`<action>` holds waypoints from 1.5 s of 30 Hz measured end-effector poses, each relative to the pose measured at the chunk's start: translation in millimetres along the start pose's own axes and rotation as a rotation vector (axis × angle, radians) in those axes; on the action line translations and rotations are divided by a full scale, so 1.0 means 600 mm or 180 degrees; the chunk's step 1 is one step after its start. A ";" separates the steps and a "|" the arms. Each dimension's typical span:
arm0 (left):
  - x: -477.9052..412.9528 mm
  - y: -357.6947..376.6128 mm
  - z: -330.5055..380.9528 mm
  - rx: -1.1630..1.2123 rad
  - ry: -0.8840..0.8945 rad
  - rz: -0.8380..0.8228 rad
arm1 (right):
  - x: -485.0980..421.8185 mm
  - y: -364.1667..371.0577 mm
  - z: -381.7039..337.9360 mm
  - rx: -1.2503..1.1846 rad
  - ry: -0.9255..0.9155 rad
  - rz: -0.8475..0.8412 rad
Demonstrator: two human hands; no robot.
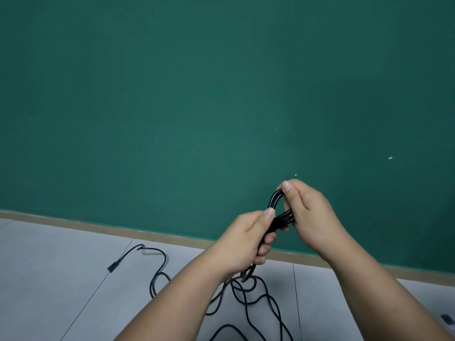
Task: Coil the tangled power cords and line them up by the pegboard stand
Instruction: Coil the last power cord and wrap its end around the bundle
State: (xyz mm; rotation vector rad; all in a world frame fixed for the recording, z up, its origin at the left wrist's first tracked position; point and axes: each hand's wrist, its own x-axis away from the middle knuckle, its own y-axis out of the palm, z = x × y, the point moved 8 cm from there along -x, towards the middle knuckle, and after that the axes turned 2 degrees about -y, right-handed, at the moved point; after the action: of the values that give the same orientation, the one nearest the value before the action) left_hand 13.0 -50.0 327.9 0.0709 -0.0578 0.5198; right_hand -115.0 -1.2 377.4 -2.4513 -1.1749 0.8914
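A black power cord is folded into a small bundle [277, 212] held up in front of the green wall. My left hand [243, 244] grips the lower part of the bundle, thumb on top. My right hand [307, 212] pinches the looped upper end between thumb and fingers. The rest of the cord [248, 299] hangs from my left hand and lies in loose tangled loops on the grey floor. One strand runs left to a black plug end [112, 268] lying on the floor. The pegboard stand is not in view.
A green wall [197, 94] fills most of the view, with a tan baseboard [98, 226] along its foot. Grey floor tiles [61, 279] lie below. A dark object [448, 319] shows at the right edge.
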 end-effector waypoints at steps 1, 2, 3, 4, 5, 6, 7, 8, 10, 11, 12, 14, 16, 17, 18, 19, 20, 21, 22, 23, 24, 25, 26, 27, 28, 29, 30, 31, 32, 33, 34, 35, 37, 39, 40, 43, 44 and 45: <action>0.002 0.003 0.001 0.0118 -0.0002 -0.0099 | 0.002 0.003 0.000 -0.0298 0.0026 -0.0030; 0.003 0.007 0.002 0.0217 -0.0027 -0.0211 | 0.005 0.006 0.000 -0.0569 0.0052 -0.0056; 0.005 0.012 0.002 0.0296 -0.0070 -0.0336 | 0.008 0.008 -0.002 -0.0822 0.0076 -0.0049; 0.007 0.016 0.004 0.0355 -0.0118 -0.0476 | 0.011 0.010 -0.005 -0.1027 0.0090 0.0001; 0.008 0.021 0.007 0.0389 -0.0157 -0.0615 | 0.014 0.010 -0.008 -0.1184 0.0094 0.0078; 0.010 0.023 0.010 0.0398 -0.0183 -0.0736 | 0.016 0.011 -0.010 -0.1308 0.0107 0.0177; 0.012 0.022 0.013 0.0385 -0.0198 -0.0824 | 0.019 0.013 -0.010 -0.1413 0.0139 0.0285; 0.013 0.019 0.015 0.0355 -0.0204 -0.0872 | 0.021 0.015 -0.008 -0.1469 0.0174 0.0384; 0.014 0.008 0.012 0.0270 -0.0204 -0.0826 | 0.022 0.024 -0.001 -0.1332 0.0173 0.0469; 0.014 0.000 0.007 0.0243 -0.0215 -0.0729 | 0.021 0.032 0.003 -0.1220 0.0170 0.0434; 0.012 -0.008 0.001 0.0238 -0.0225 -0.0586 | 0.020 0.040 0.009 -0.1150 0.0233 0.0373; 0.006 -0.030 -0.006 0.0324 -0.0183 -0.0217 | 0.023 0.060 0.021 -0.1067 0.0549 0.0147; -0.001 -0.055 -0.004 0.0529 -0.0065 0.0188 | 0.033 0.085 0.025 -0.1017 0.0858 -0.0301; -0.004 -0.069 -0.001 0.0642 0.0009 0.0388 | 0.040 0.099 0.024 -0.1011 0.0970 -0.0597; -0.006 -0.082 0.002 0.0729 0.0080 0.0573 | 0.048 0.113 0.022 -0.1027 0.1072 -0.0897; -0.006 -0.094 0.005 0.0790 0.0139 0.0744 | 0.056 0.124 0.020 -0.1050 0.1179 -0.1170; -0.006 -0.104 0.007 0.0869 0.0194 0.0903 | 0.065 0.133 0.018 -0.1061 0.1265 -0.1415; -0.005 -0.112 0.010 0.0991 0.0261 0.1058 | 0.072 0.142 0.016 -0.1042 0.1297 -0.1650; -0.004 -0.121 0.012 0.1146 0.0347 0.1212 | 0.078 0.150 0.014 -0.1009 0.1280 -0.1877; -0.003 -0.129 0.014 0.1284 0.0439 0.1366 | 0.084 0.157 0.013 -0.0974 0.1240 -0.2059; -0.002 -0.137 0.015 0.1369 0.0521 0.1520 | 0.088 0.161 0.012 -0.0952 0.1190 -0.2173; -0.002 -0.144 0.016 0.1405 0.0586 0.1678 | 0.089 0.162 0.011 -0.0949 0.1129 -0.2236; -0.001 -0.152 0.016 0.1413 0.0645 0.1839 | 0.090 0.162 0.011 -0.0918 0.1053 -0.2284; 0.001 -0.160 0.018 0.1408 0.0704 0.1996 | 0.091 0.162 0.012 -0.0801 0.0978 -0.2341; 0.004 -0.169 0.020 0.1391 0.0763 0.2149 | 0.092 0.161 0.013 -0.0623 0.0917 -0.2401; 0.008 -0.179 0.024 0.1346 0.0823 0.2288 | 0.094 0.161 0.011 -0.0474 0.0876 -0.2442; 0.012 -0.190 0.029 0.1251 0.0885 0.2421 | 0.094 0.162 0.008 -0.0390 0.0835 -0.2454; 0.016 -0.200 0.035 0.1120 0.0937 0.2548 | 0.092 0.161 0.004 -0.0315 0.0775 -0.2429; 0.021 -0.208 0.040 0.0983 0.0985 0.2672 | 0.087 0.158 -0.001 -0.0186 0.0683 -0.2362; 0.026 -0.215 0.042 0.0869 0.1020 0.2805 | 0.080 0.152 -0.005 0.0007 0.0569 -0.2276; 0.031 -0.220 0.043 0.0791 0.1038 0.2946 | 0.073 0.144 -0.010 0.0203 0.0447 -0.2194; 0.035 -0.224 0.042 0.0718 0.1042 0.3067 | 0.065 0.135 -0.014 0.0372 0.0327 -0.2104; 0.037 -0.230 0.040 0.0456 0.1048 0.3233 | 0.050 0.114 -0.022 0.0509 0.0091 -0.1771; 0.032 -0.230 0.047 -0.0214 0.1057 0.3196 | 0.037 0.087 -0.032 0.0342 -0.0106 -0.1167; 0.025 -0.223 0.052 -0.0637 0.1059 0.3046 | 0.034 0.073 -0.038 0.0240 -0.0217 -0.0867; -0.001 -0.169 0.049 -0.1466 0.0874 0.2213 | 0.033 0.040 -0.058 0.0133 -0.0617 -0.0248; -0.007 -0.145 0.044 -0.1548 0.0813 0.1945 | 0.033 0.031 -0.058 0.0069 -0.0623 -0.0107; -0.011 -0.123 0.039 -0.1521 0.0763 0.1719 | 0.032 0.024 -0.055 -0.0022 -0.0557 0.0010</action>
State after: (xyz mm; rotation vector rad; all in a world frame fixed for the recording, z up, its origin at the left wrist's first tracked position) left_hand 43.0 -119.3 347.1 -0.4866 0.0366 1.0368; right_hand -76.0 5.3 387.8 -2.4213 -1.2325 1.1240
